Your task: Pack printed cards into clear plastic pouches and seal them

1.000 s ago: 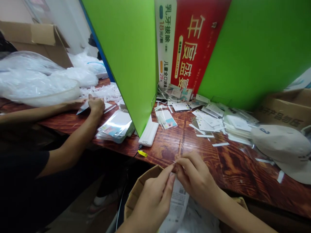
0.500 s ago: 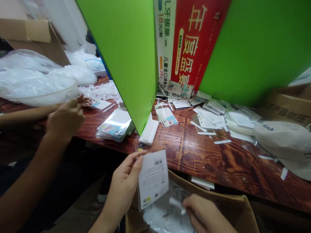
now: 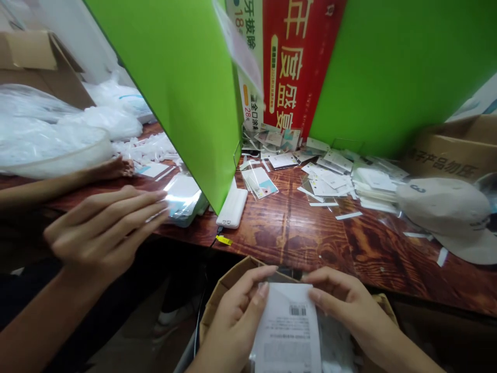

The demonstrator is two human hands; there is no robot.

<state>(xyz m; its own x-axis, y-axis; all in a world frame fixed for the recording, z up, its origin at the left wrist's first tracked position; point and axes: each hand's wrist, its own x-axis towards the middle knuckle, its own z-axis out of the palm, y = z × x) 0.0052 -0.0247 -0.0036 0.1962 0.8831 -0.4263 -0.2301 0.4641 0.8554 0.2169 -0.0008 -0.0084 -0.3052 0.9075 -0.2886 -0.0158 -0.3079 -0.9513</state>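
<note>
A white printed card (image 3: 289, 331) with a barcode is held over an open cardboard box, its printed side towards me. My left hand (image 3: 238, 316) grips its left edge, thumb on the front. At the upper right corner, my right hand (image 3: 349, 300) pinches the card between thumb and fingers. A clear plastic sleeve seems to surround the card, but its edges are hard to make out. Behind and below it, pale plastic-wrapped contents (image 3: 336, 336) fill part of the cardboard box (image 3: 217, 290).
A co-worker's hand (image 3: 104, 228) reaches towards a stack of sleeved cards (image 3: 182, 199). A blurred packet (image 3: 240, 49) hangs in the air before the green partition (image 3: 174, 88). On the table are a white power bank (image 3: 232, 208), scattered cards (image 3: 330, 178) and a cap (image 3: 442, 215).
My left hand has moved right and down with the card. My right hand has left a small white piece and now grips the card's corner. A blurred packet has appeared in the air.
</note>
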